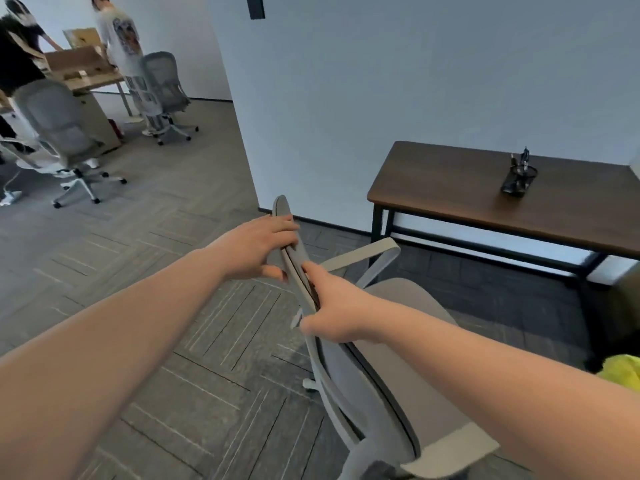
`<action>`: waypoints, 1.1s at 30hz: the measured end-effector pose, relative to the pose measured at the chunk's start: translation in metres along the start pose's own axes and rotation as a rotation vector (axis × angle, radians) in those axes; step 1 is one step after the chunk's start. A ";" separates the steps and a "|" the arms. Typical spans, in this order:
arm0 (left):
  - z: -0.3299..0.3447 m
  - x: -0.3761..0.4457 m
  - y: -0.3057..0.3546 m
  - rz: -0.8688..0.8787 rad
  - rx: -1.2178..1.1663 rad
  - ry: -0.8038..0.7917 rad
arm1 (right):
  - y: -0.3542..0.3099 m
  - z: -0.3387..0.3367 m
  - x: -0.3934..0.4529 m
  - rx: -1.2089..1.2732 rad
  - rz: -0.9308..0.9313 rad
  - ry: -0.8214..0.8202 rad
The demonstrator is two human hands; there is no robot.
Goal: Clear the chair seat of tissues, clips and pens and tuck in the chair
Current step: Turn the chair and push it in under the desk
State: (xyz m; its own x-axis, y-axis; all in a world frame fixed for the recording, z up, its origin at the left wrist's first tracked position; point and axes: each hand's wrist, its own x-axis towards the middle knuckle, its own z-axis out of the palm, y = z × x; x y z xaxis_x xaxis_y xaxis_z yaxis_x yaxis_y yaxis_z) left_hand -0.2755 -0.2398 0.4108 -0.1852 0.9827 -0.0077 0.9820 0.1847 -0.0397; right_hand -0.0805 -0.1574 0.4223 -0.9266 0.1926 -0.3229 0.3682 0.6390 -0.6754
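Note:
A grey office chair stands in front of me, its back toward me and its seat facing the brown table. My left hand grips the top of the chair's backrest from the left. My right hand holds the same backrest edge a little lower, on the right side. The visible part of the grey seat shows no tissues, clips or pens. A black pen holder with pens stands on the table top.
A white wall corner rises left of the table. Two people stand by a wooden desk at the far left, with two grey chairs near them. Something yellow lies at the right edge. Grey patterned carpet covers the floor.

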 end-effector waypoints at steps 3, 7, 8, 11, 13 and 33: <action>-0.003 0.001 0.015 0.052 0.036 -0.009 | 0.009 -0.002 -0.007 -0.130 -0.010 0.034; -0.005 0.007 0.037 0.089 0.094 -0.038 | 0.021 -0.006 -0.013 -0.265 0.003 0.041; -0.004 0.008 0.042 0.097 0.090 -0.030 | 0.023 -0.007 -0.016 -0.276 0.011 0.030; 0.000 0.011 0.056 0.129 0.076 0.027 | 0.032 -0.013 -0.022 -0.273 0.042 0.013; 0.001 0.014 0.066 0.128 0.071 0.027 | 0.038 -0.018 -0.027 -0.268 0.054 0.022; 0.007 0.108 0.237 0.117 -0.011 0.115 | 0.199 -0.133 -0.140 -0.436 0.170 0.119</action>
State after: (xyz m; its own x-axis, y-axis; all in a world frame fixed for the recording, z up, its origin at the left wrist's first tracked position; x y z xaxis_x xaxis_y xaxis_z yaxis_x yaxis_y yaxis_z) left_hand -0.0630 -0.0897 0.3939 -0.0647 0.9926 0.1026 0.9971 0.0685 -0.0338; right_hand 0.1125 0.0419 0.4218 -0.8676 0.3894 -0.3094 0.4728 0.8389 -0.2699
